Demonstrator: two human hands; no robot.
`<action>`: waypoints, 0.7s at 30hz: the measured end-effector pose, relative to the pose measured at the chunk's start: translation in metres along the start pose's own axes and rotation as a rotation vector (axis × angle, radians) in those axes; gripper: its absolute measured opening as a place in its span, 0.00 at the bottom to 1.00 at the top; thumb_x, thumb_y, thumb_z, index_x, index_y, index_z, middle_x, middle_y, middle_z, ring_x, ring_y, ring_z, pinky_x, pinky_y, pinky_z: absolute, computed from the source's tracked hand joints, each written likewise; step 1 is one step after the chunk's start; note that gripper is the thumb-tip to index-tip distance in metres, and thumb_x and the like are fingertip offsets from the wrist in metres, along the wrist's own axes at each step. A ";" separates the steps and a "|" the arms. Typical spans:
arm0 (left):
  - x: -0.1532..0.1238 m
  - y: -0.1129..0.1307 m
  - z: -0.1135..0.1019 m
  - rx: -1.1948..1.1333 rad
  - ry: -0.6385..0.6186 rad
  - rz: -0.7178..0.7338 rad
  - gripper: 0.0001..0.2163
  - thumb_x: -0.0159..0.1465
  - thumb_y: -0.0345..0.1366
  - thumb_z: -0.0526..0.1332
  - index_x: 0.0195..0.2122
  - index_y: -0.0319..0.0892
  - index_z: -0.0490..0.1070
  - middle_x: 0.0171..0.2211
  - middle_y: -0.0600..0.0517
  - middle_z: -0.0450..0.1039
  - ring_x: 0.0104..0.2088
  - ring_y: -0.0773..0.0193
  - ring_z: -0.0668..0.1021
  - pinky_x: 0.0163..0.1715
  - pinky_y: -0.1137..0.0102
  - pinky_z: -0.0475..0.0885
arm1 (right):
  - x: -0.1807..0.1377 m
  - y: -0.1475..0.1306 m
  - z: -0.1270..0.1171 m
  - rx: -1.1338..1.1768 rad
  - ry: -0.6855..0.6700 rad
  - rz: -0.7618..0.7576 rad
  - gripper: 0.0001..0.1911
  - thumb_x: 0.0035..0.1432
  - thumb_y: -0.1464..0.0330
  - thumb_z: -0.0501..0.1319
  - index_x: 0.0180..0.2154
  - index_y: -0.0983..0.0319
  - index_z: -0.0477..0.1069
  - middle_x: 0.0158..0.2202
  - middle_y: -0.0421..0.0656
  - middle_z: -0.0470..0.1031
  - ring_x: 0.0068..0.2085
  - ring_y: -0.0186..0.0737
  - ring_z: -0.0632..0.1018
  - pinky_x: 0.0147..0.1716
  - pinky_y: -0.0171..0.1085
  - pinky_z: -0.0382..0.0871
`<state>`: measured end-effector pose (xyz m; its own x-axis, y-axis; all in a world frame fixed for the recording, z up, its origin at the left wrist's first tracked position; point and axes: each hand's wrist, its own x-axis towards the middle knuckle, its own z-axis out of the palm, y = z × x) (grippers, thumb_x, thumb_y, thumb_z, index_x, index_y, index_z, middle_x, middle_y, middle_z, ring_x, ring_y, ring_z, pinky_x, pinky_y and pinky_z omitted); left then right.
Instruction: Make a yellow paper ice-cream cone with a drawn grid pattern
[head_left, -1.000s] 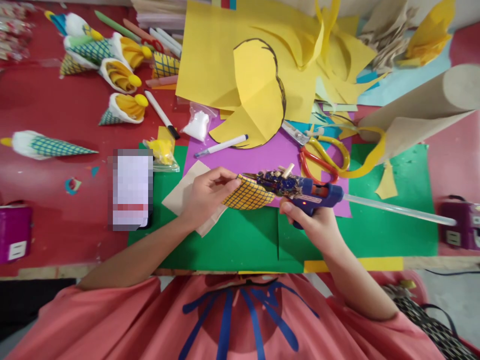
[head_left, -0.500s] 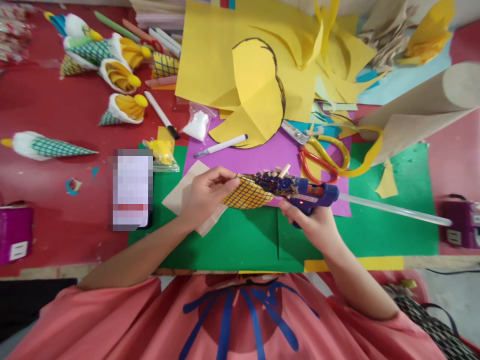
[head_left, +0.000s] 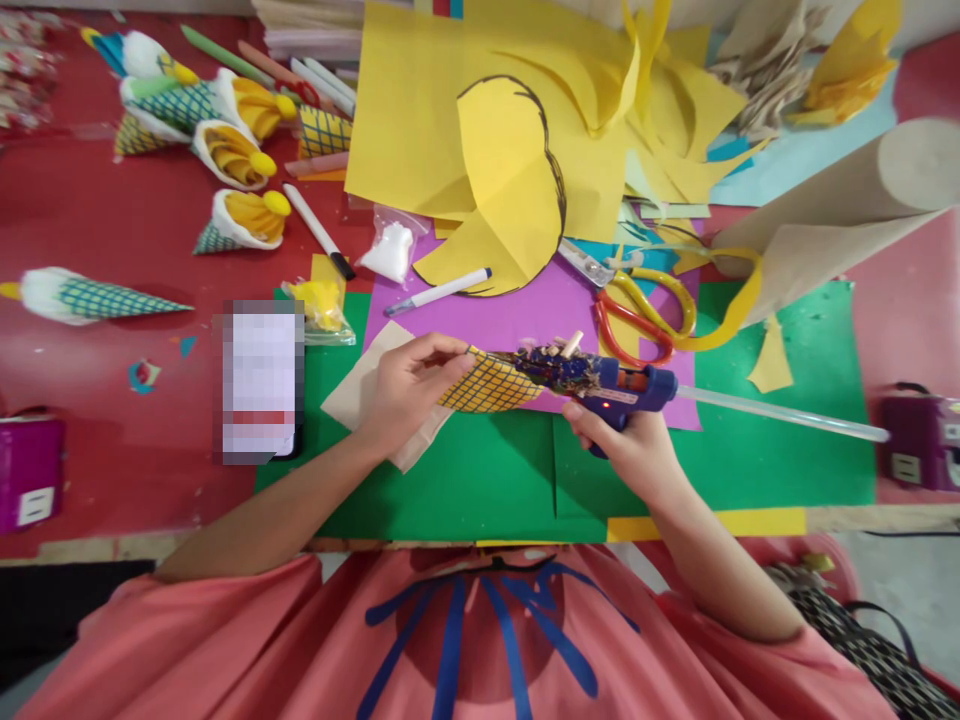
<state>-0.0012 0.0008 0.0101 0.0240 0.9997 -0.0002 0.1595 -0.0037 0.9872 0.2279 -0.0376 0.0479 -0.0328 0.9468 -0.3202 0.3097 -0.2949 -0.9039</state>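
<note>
Between the thumb and fingers of my left hand (head_left: 420, 385) is a yellow paper piece (head_left: 491, 388) with a dark grid drawn on it, curved like a cone. My right hand (head_left: 622, 440) is wrapped round the handle of a blue glue gun (head_left: 630, 385), its small red light lit and a long clear glue stick (head_left: 787, 413) sticking out behind. Dried bits crust the gun's front, and its nozzle lies at the upper edge of the gridded paper; whether they touch I cannot tell. A beige paper sheet (head_left: 352, 390) lies under my left hand.
Scissors (head_left: 637, 315), a marker (head_left: 442, 290) and a cut yellow shape (head_left: 517, 190) lie beyond my hands. Finished paper cones (head_left: 240, 220) sit at the far left, near a phone (head_left: 261, 385). A brown paper roll (head_left: 840, 200) stretches along the right. Green paper (head_left: 465, 490) covers the front.
The glue gun's nozzle has shifted very slightly along the gridded paper's edge. The whole view has drifted a little to the left; both holds are the same.
</note>
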 end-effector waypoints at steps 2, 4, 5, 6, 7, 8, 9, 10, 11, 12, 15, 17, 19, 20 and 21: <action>0.000 0.000 0.000 0.012 0.002 -0.014 0.06 0.57 0.40 0.67 0.30 0.43 0.76 0.27 0.56 0.77 0.28 0.70 0.78 0.28 0.77 0.73 | -0.001 0.001 -0.001 -0.008 -0.001 0.024 0.16 0.52 0.56 0.64 0.31 0.64 0.72 0.19 0.37 0.68 0.19 0.30 0.66 0.18 0.32 0.61; 0.000 0.001 0.000 0.019 0.002 -0.026 0.07 0.57 0.40 0.67 0.30 0.43 0.76 0.27 0.55 0.77 0.28 0.69 0.78 0.28 0.77 0.73 | -0.001 0.002 -0.002 -0.011 -0.004 0.051 0.17 0.52 0.56 0.64 0.30 0.64 0.70 0.18 0.36 0.67 0.19 0.30 0.66 0.18 0.32 0.61; 0.000 0.001 0.000 0.024 0.004 -0.030 0.07 0.57 0.41 0.67 0.30 0.43 0.76 0.27 0.55 0.77 0.28 0.69 0.78 0.28 0.76 0.73 | -0.002 0.002 -0.003 -0.012 -0.005 0.061 0.17 0.51 0.55 0.64 0.29 0.63 0.69 0.18 0.36 0.67 0.19 0.30 0.66 0.18 0.32 0.61; 0.000 0.001 -0.001 0.031 0.008 -0.035 0.07 0.57 0.41 0.67 0.30 0.43 0.76 0.27 0.55 0.77 0.28 0.69 0.78 0.28 0.76 0.73 | -0.002 0.003 -0.003 -0.011 -0.004 0.070 0.17 0.51 0.55 0.64 0.28 0.63 0.69 0.18 0.36 0.66 0.19 0.30 0.66 0.18 0.32 0.61; 0.000 0.001 -0.001 0.040 0.014 -0.038 0.08 0.56 0.41 0.67 0.30 0.43 0.76 0.27 0.55 0.77 0.28 0.68 0.78 0.28 0.76 0.73 | -0.003 0.003 -0.004 -0.009 -0.005 0.080 0.17 0.51 0.55 0.64 0.27 0.63 0.68 0.17 0.36 0.66 0.19 0.30 0.66 0.18 0.31 0.61; 0.000 0.000 -0.001 0.048 0.021 -0.039 0.08 0.56 0.41 0.67 0.30 0.43 0.76 0.27 0.55 0.77 0.29 0.68 0.78 0.29 0.75 0.73 | -0.003 0.003 -0.004 -0.005 -0.007 0.090 0.18 0.51 0.55 0.64 0.26 0.63 0.67 0.17 0.36 0.65 0.19 0.30 0.66 0.18 0.31 0.61; 0.000 0.000 -0.001 0.057 0.027 -0.038 0.08 0.56 0.41 0.67 0.30 0.43 0.76 0.27 0.55 0.76 0.29 0.68 0.78 0.29 0.75 0.73 | -0.004 0.004 -0.005 0.000 -0.008 0.099 0.18 0.51 0.55 0.65 0.26 0.62 0.66 0.17 0.36 0.65 0.18 0.30 0.66 0.17 0.31 0.61; 0.000 0.000 -0.001 0.064 0.032 -0.035 0.07 0.56 0.41 0.67 0.30 0.43 0.76 0.27 0.55 0.76 0.29 0.68 0.78 0.29 0.75 0.73 | -0.004 0.004 -0.005 0.005 -0.007 0.106 0.18 0.50 0.55 0.65 0.25 0.62 0.66 0.17 0.36 0.65 0.18 0.30 0.66 0.17 0.31 0.61; 0.000 0.000 -0.002 0.071 0.035 -0.033 0.07 0.56 0.40 0.67 0.30 0.43 0.76 0.27 0.55 0.76 0.29 0.69 0.77 0.29 0.76 0.73 | -0.004 0.005 -0.006 0.010 -0.008 0.110 0.18 0.50 0.55 0.65 0.25 0.62 0.65 0.17 0.36 0.65 0.18 0.29 0.66 0.17 0.31 0.61; 0.000 -0.001 -0.002 0.075 0.036 -0.031 0.07 0.56 0.40 0.67 0.30 0.43 0.76 0.28 0.55 0.77 0.29 0.69 0.77 0.30 0.76 0.73 | -0.005 0.005 -0.006 0.013 -0.007 0.113 0.18 0.50 0.55 0.65 0.25 0.62 0.65 0.17 0.36 0.65 0.18 0.29 0.66 0.17 0.31 0.61; 0.001 -0.001 -0.003 0.078 0.037 -0.029 0.06 0.56 0.40 0.67 0.30 0.43 0.76 0.28 0.55 0.77 0.29 0.69 0.77 0.30 0.76 0.73 | -0.005 0.005 -0.008 0.018 -0.001 0.123 0.18 0.50 0.55 0.64 0.24 0.62 0.65 0.16 0.36 0.65 0.18 0.29 0.66 0.16 0.30 0.61; 0.001 -0.002 -0.003 0.071 0.040 -0.022 0.07 0.56 0.40 0.67 0.30 0.43 0.76 0.28 0.56 0.76 0.29 0.69 0.77 0.29 0.76 0.73 | -0.006 0.004 -0.008 0.018 0.003 0.132 0.18 0.50 0.55 0.65 0.24 0.62 0.65 0.16 0.36 0.65 0.17 0.29 0.66 0.16 0.30 0.61; 0.001 -0.003 -0.003 0.066 0.049 -0.006 0.07 0.55 0.40 0.68 0.30 0.43 0.76 0.27 0.56 0.76 0.28 0.70 0.77 0.29 0.76 0.72 | -0.006 0.004 -0.009 0.015 0.008 0.131 0.18 0.50 0.55 0.65 0.25 0.62 0.65 0.16 0.36 0.65 0.17 0.29 0.66 0.16 0.30 0.62; 0.001 -0.003 -0.003 0.064 0.053 0.000 0.07 0.55 0.40 0.68 0.30 0.43 0.76 0.27 0.56 0.76 0.28 0.70 0.77 0.28 0.77 0.72 | -0.006 0.003 -0.010 0.015 0.009 0.128 0.18 0.50 0.55 0.65 0.25 0.63 0.65 0.16 0.36 0.65 0.17 0.29 0.66 0.16 0.30 0.62; 0.001 -0.003 -0.003 0.063 0.058 0.001 0.07 0.55 0.41 0.68 0.30 0.43 0.76 0.27 0.56 0.76 0.28 0.70 0.77 0.28 0.77 0.72 | -0.006 0.003 -0.011 0.017 0.008 0.123 0.18 0.50 0.55 0.65 0.25 0.63 0.66 0.16 0.36 0.65 0.17 0.29 0.66 0.16 0.30 0.62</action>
<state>-0.0046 0.0020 0.0080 -0.0323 0.9994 0.0122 0.2217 -0.0048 0.9751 0.2392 -0.0429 0.0499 0.0117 0.9043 -0.4267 0.2948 -0.4109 -0.8627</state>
